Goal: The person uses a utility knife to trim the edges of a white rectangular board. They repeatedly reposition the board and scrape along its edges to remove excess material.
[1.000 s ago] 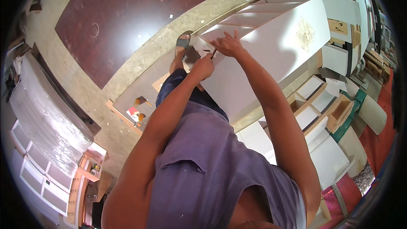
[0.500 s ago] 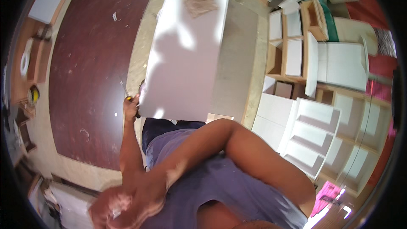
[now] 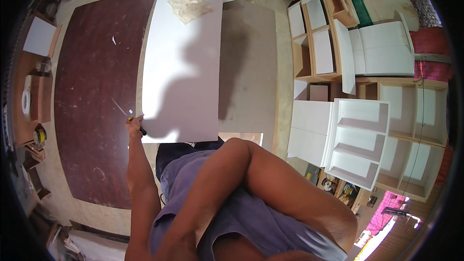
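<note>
Seen from the head camera, a person stands over a long white panel (image 3: 186, 63) that lies flat and runs away from the body toward the top of the view. At the panel's near left corner, the left hand (image 3: 134, 123) is closed in a grip around a small dark-handled tool (image 3: 137, 124) with a yellow spot near the fingers; the tool touches the panel's edge right at that corner. The panel therefore stretches up and to the right of that hand. The right arm bends across the purple shirt (image 3: 241, 217), and its hand lies at the lower edge of the view, too hidden to tell whether its grip is open or closed. A crumpled clear plastic bag (image 3: 189, 5) rests on the panel's far end. A dark maroon board (image 3: 92, 96) lies on the floor to the left, and white cabinet units (image 3: 357, 140) with open shelves stand to the right.
</note>
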Motion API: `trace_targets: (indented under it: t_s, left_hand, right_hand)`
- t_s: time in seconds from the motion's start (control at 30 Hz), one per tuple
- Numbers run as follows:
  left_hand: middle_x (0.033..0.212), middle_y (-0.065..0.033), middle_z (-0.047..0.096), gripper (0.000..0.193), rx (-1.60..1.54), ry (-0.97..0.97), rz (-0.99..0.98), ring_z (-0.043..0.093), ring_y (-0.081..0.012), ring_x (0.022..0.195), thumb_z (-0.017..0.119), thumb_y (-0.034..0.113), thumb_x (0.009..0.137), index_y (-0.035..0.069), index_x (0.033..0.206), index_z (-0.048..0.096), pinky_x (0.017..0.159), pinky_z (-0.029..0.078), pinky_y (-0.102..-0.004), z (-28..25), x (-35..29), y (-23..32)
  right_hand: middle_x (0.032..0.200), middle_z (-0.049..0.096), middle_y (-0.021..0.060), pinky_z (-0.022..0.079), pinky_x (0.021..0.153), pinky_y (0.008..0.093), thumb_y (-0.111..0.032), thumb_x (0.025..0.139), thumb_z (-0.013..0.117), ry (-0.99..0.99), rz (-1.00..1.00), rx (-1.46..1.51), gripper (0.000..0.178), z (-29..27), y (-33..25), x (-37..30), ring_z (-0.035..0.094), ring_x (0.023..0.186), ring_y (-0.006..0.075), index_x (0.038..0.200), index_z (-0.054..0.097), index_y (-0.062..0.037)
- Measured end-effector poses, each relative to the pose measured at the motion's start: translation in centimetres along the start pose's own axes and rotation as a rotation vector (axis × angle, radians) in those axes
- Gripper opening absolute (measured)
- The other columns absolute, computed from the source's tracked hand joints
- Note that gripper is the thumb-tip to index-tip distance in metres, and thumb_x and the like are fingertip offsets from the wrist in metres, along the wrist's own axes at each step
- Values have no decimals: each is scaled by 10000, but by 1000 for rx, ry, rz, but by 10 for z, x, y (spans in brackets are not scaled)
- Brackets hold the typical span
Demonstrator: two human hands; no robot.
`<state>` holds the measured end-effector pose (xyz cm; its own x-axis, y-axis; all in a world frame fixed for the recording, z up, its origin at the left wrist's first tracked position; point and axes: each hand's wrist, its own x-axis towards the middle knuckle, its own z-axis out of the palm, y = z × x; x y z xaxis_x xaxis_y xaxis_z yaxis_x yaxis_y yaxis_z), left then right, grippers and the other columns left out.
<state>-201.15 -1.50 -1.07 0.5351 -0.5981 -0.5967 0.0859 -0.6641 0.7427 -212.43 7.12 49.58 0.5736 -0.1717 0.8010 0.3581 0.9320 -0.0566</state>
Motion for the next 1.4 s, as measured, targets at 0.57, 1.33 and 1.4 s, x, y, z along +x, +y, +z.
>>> trace_targets:
  t_s: [0.57, 1.33, 1.4]
  left_hand:
    - [610, -84, 594, 250, -192, 413, -417, 546, -191, 483, 646, 175, 844, 36, 643, 594, 422, 447, -329, -217, -16, -171]
    - [571, -38, 506, 269, -48, 354, 267, 489, -125, 429, 637, 221, 936, 7, 854, 496, 395, 426, -284, -67, -112, 7]
    - [637, -42, 541, 239, -180, 142, 332, 543, -110, 503, 668, 160, 921, 18, 889, 478, 445, 465, -253, 7, -138, 43]
  right_hand:
    - [812, 592, 1, 440, 734, 257, -183, 981, 553, 398, 371, -203, 199, 24, -78, -78, 548, 803, 97, 873, 573, -18]
    - [781, 683, 102, 537, 650, 349, -154, 722, 790, 2508, 494, -1457, 215, -75, -172, -567, 670, 689, 215, 838, 663, -25]
    - [748, 670, 101, 534, 584, 331, -164, 734, 794, 2395, 391, -1298, 214, -70, -183, -568, 663, 635, 188, 805, 656, -17]
